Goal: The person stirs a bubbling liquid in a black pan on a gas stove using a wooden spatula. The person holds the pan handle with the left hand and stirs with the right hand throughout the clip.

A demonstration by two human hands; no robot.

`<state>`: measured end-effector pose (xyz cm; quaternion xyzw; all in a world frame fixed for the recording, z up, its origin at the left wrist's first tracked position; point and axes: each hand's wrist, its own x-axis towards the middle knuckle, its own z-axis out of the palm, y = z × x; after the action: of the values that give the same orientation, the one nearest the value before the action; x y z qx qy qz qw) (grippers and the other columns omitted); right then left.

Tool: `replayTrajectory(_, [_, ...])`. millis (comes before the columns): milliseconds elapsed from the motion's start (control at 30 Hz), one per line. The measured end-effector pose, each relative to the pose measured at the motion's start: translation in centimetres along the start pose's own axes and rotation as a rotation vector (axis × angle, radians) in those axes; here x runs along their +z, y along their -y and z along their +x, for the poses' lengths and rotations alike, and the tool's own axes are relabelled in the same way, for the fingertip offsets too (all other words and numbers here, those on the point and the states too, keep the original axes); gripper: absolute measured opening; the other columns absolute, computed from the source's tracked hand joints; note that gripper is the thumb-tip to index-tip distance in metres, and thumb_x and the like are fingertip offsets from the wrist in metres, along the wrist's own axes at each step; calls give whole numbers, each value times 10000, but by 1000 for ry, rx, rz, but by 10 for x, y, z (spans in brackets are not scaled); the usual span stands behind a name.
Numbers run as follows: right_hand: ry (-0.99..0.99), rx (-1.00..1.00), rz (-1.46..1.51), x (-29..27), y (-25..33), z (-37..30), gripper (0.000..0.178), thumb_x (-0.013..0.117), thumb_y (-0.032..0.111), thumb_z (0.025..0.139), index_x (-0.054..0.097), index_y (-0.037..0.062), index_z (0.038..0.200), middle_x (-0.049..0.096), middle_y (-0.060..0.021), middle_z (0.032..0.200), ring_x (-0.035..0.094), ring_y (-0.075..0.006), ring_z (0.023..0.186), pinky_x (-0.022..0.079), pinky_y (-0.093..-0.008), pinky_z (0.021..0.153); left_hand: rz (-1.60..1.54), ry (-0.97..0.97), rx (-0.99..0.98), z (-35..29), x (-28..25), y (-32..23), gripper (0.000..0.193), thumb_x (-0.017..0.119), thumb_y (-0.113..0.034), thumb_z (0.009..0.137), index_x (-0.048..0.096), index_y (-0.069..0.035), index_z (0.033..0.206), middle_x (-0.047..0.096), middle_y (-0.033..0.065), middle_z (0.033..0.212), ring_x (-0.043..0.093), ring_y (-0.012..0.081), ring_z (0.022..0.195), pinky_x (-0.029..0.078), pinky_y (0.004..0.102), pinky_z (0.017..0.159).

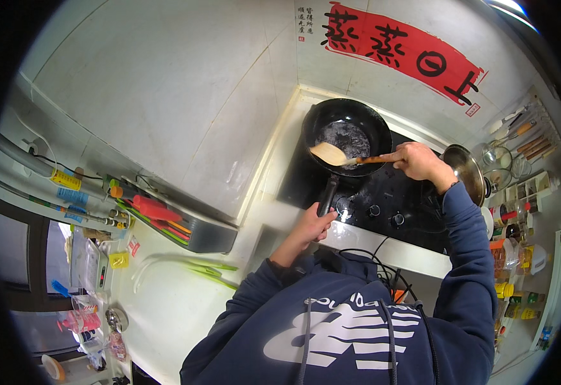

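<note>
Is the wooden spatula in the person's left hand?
No, the right hand holds the wooden spatula, while the left hand holds the pan handle.

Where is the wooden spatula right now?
Right of centre in the head view, the wooden spatula is in the right hand, extending over the black frying pan.

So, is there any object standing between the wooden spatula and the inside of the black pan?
Nothing visible stands between them. The right hand holds the wooden spatula with its blade over the open black pan; I cannot tell whether the blade touches it.
</note>
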<state>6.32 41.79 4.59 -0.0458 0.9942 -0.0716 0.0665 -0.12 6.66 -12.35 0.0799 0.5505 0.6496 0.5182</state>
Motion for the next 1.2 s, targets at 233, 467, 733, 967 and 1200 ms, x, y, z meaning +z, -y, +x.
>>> replayTrajectory(233, [39,196,-167,-11,-31,-16,573,714,113,889,747,400,1384,765,-160,982,730,-409,948,596,-503,836,-18,-2,14,0,-2,1,259,729,-160,1050,558,-68,1222,524,-15,784,446,56,574,341,235,428])
replayTrajectory(467, [-100,214,-138,29,-16,12,549,682,115,882,771,386,1352,766,-180,964,741,-401,944,607,-504,845,-10,12,4,-1,-3,-1,266,731,-171,1052,551,-73,1222,515,-17,780,429,53,562,343,237,428])
replayTrajectory(733, [-264,198,-261,7,29,35,592,680,79,841,761,326,1374,718,-137,961,731,-362,922,596,-490,793,-4,3,-11,0,-4,1,270,725,-181,1058,545,-73,1227,519,-12,780,427,55,552,336,241,426])
replayTrajectory(967, [-358,127,-433,7,94,51,465,690,83,868,719,61,1331,688,-90,999,697,-279,985,593,-404,784,15,1,-10,-6,-1,-6,285,727,-205,1059,545,-61,1224,524,-6,778,425,63,541,336,246,429])
replayTrajectory(1200, [-381,16,-552,15,122,30,524,690,101,883,656,33,1401,607,-57,993,613,-226,972,528,-352,794,33,1,-9,-4,-1,-7,279,719,-204,1061,542,-52,1213,520,-2,774,419,67,530,327,253,426])
